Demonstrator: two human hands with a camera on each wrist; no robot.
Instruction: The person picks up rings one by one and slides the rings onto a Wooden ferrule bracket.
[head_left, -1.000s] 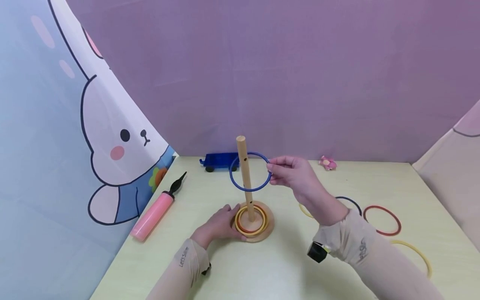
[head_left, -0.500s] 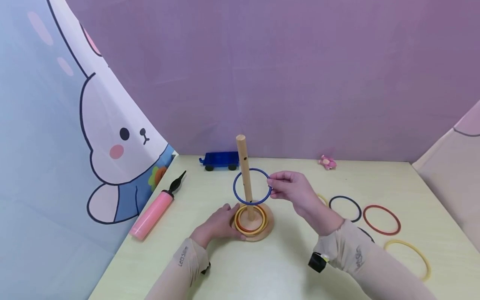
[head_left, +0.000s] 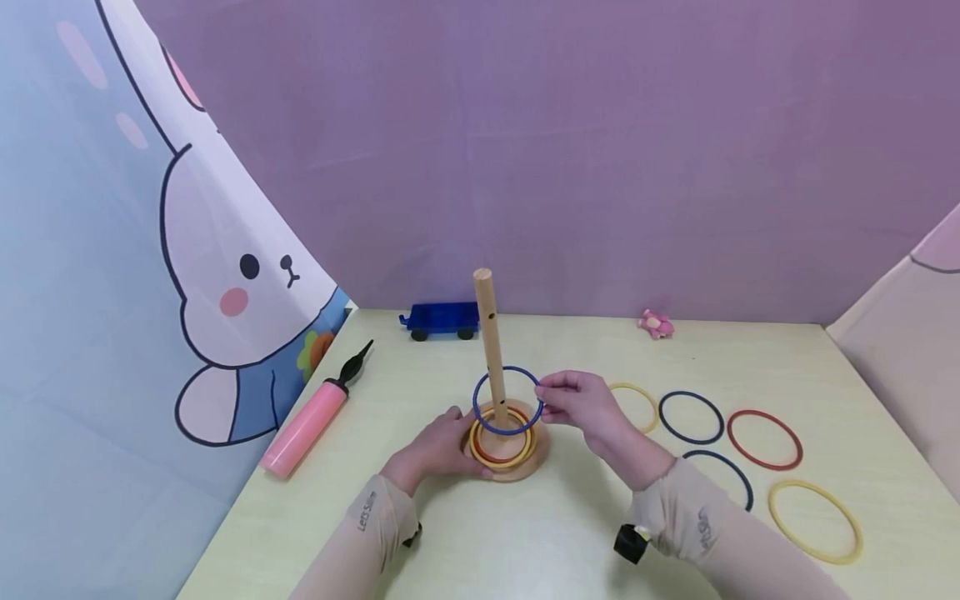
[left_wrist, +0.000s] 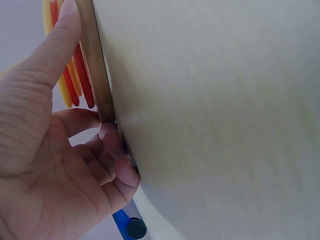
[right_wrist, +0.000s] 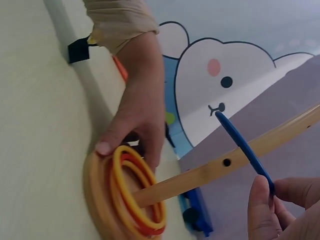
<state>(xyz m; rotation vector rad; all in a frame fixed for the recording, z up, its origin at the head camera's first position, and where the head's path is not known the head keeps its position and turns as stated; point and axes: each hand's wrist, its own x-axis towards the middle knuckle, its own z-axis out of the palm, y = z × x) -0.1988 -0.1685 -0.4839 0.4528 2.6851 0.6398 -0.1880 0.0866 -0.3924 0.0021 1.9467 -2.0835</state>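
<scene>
While around the post (head_left: 491, 346), blue ring (right_wrist: 245, 146) in pinch of right hand (head_left: 585, 406); left hand (head_left: 437, 448) curled round base (head_left: 541, 452).

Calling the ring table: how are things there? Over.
Left hand grips wooden base. Right hand pinches blue ring, looped round post, above yellow and red rings. Nothing visibly in the way.

at the far edge of the tabletop (head_left: 570, 340), there is room between blue cart (head_left: 444, 318) and pink toy (head_left: 657, 325); the upright post (head_left: 489, 325) obstructs left of centre, loose rings (head_left: 730, 427) nearer the right edge.
</scene>
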